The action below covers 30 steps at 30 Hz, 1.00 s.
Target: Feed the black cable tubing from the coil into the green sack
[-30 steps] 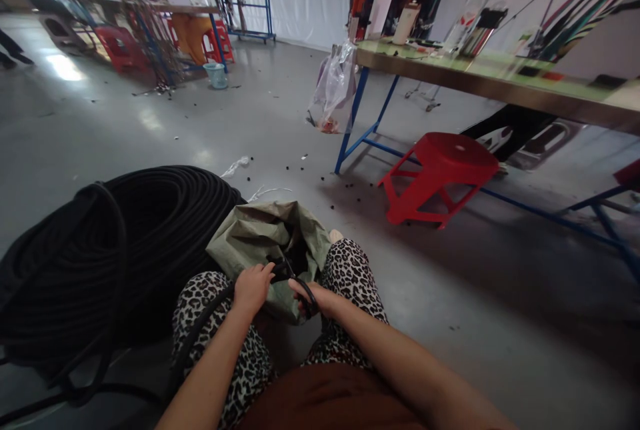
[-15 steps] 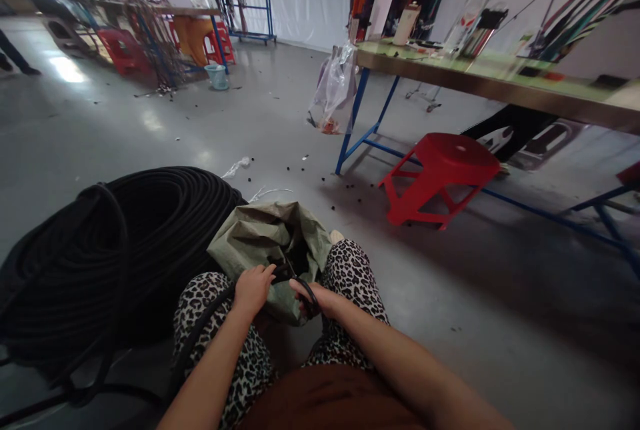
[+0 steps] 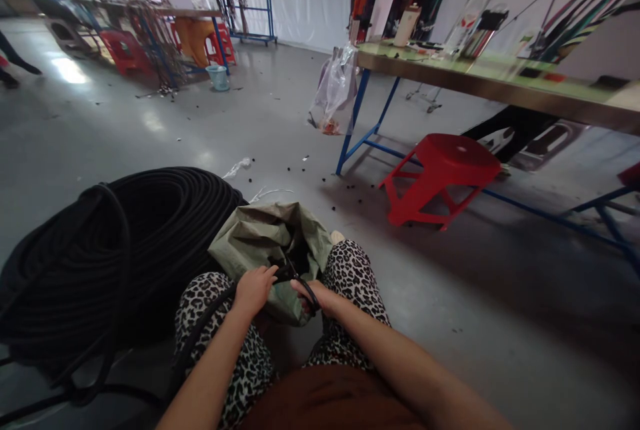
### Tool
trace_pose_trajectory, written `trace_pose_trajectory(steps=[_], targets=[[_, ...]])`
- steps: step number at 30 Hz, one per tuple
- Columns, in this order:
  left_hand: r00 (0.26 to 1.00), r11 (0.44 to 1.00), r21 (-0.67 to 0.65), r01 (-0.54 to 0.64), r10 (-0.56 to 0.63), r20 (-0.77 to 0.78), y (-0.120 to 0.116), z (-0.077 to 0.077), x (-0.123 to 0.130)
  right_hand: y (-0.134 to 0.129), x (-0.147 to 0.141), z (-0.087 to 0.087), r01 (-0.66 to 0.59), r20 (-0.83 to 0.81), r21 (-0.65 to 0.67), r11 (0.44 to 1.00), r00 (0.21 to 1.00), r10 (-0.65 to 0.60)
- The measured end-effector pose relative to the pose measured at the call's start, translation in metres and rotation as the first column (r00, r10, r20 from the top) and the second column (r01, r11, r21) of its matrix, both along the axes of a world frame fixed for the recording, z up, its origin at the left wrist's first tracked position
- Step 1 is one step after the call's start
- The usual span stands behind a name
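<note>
My left hand is closed around a thick black cord, near its end, over the mouth of an olive-green sack. From that hand the cord runs back across my left thigh. In my right hand is a pair of black-handled scissors, with the blades pointing toward the cord's end. Whether the blades touch the cord is hard to make out. The sack stands between my knees, its rim folded open and its inside dark. To the left lies a large coil of black cord.
A red plastic stool stands to the right, beside a long workbench on blue legs. A clear plastic bag hangs from the bench corner. Small black scraps lie on the grey floor. Farther back are a light-blue bucket and another bench with people.
Both hands stay almost where they were, with the scissors still at the cord's end. At the far left, a person's legs have shifted slightly.
</note>
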State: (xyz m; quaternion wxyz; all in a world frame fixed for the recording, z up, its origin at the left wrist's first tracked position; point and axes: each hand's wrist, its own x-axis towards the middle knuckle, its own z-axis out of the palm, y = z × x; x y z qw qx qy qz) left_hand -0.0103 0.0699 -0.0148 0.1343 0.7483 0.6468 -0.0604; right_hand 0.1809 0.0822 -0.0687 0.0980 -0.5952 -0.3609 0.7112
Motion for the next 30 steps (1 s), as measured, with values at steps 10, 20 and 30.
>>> trace_pose_trajectory(steps=[10, 20, 30], targets=[[1.0, 1.0, 0.03, -0.009, 0.01, -0.021, -0.001, -0.003, 0.005, 0.0, -0.003, 0.009, -0.07, 0.092, 0.053, 0.996, 0.994, 0.065], [0.999, 0.998, 0.055, 0.001, 0.001, -0.039, 0.0, -0.007, 0.003, 0.0, -0.001, 0.017, -0.048, 0.074, 0.022, 0.999, 0.996, 0.047], [0.996, 0.998, 0.051, 0.047, -0.043, -0.074, -0.001, -0.003, -0.003, 0.001, 0.003, 0.033, -0.027, -0.098, -0.091, 0.995, 0.995, 0.018]])
